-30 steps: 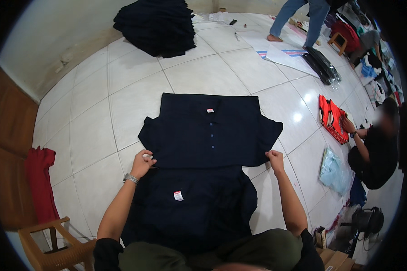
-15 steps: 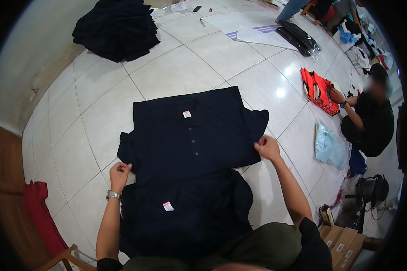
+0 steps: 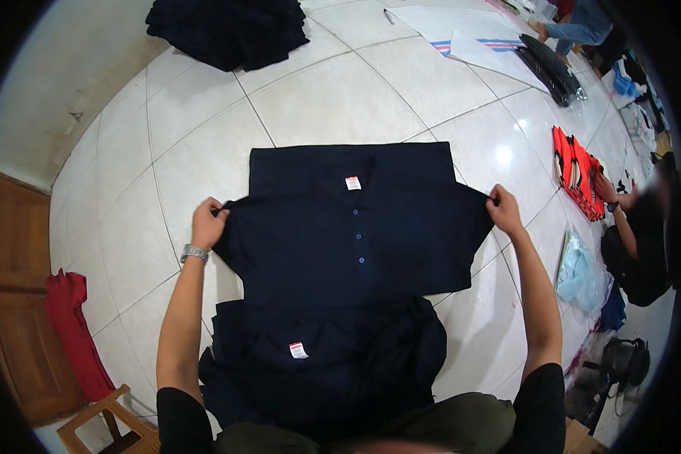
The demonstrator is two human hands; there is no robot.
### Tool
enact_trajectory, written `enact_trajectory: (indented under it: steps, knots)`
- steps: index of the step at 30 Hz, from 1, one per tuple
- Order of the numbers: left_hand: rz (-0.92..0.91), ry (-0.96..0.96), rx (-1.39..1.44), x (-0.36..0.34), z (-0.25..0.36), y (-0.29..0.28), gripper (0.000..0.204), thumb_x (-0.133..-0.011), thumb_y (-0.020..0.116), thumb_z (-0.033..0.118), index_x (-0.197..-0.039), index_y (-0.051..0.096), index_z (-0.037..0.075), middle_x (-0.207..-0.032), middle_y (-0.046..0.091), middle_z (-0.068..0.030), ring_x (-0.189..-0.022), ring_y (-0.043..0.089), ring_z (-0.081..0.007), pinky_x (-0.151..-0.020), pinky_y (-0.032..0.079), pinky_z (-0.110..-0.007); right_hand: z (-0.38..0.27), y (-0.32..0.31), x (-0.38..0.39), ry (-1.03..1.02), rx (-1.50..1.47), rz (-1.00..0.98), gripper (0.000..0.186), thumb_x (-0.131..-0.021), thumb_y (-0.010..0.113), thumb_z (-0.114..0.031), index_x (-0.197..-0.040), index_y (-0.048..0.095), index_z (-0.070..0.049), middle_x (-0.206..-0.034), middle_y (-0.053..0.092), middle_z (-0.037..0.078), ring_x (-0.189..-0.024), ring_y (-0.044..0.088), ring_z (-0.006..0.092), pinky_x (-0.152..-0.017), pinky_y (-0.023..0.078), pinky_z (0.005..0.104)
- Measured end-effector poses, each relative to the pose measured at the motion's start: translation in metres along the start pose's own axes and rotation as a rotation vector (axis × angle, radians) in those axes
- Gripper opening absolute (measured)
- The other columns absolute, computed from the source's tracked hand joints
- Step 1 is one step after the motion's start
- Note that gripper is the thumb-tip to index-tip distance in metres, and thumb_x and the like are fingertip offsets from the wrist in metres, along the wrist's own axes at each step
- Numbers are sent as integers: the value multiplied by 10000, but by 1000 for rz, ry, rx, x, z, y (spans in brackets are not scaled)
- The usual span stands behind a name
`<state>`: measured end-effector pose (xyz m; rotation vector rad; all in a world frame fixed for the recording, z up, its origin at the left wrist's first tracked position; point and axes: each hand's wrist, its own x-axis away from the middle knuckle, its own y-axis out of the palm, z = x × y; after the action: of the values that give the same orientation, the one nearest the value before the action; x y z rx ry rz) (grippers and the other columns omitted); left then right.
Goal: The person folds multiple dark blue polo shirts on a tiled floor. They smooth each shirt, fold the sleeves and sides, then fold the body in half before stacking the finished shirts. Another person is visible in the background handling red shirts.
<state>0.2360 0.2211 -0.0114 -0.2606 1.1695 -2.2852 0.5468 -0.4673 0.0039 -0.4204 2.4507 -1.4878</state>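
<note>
Pinching the navy shirt (image 3: 303, 238) at both sleeves, your left hand (image 3: 209, 221) and right hand (image 3: 505, 209) each press thumb against fingers on a corner; the fabric between the tips is mostly hidden. The shirt lies spread in front of you on the tiled floor (image 3: 197, 136), three buttons and a white label (image 3: 352, 183) showing. Its dark cloth hides where one layer ends and another begins, so you cannot tell whether the straight panel beyond the collar belongs to it. Nearer you, a second dark garment (image 3: 371, 371) with its own label touches the shirt's near edge, its lower part running out of sight by your knees. The dark cloth pile (image 3: 227, 34) is cut off at the top, and the brown stool (image 3: 102, 424) at the lower edge. At right, a co-worker's hand (image 3: 603, 191) touches orange garments (image 3: 575, 174); that person's face is blurred.
</note>
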Motion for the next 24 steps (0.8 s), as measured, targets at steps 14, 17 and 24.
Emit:
enact_trajectory:
  steps: [14,17,24]
  knots:
    - [-85,385,-276,-43,83,44,233,-906,768,146,-1115,748,44,-1147,720,-169,-1111,652,-361,-977,516,-479,-78,44,-24,-305,-85,24,254,-893,748,-151,-1123,687,-61,-1073,701,143,-1082,662,353,-925,547,448]
    - [-263,304,-405,-52,109,61,177,-914,762,147,-1054,753,39,-1109,741,-169,-1083,663,-366,-963,529,-476,-104,55,-41,-231,83,-177,233,-906,771,-176,-1098,689,-73,-1001,691,126,-1018,655,346,-882,544,447]
    - [-148,224,-18,-53,99,53,112,-892,746,61,-949,666,7,-902,715,-157,-870,682,-335,-776,534,-428,-105,45,-47,-110,-177,-243,175,-893,702,-129,-991,586,-41,-875,680,154,-852,661,350,-751,516,457]
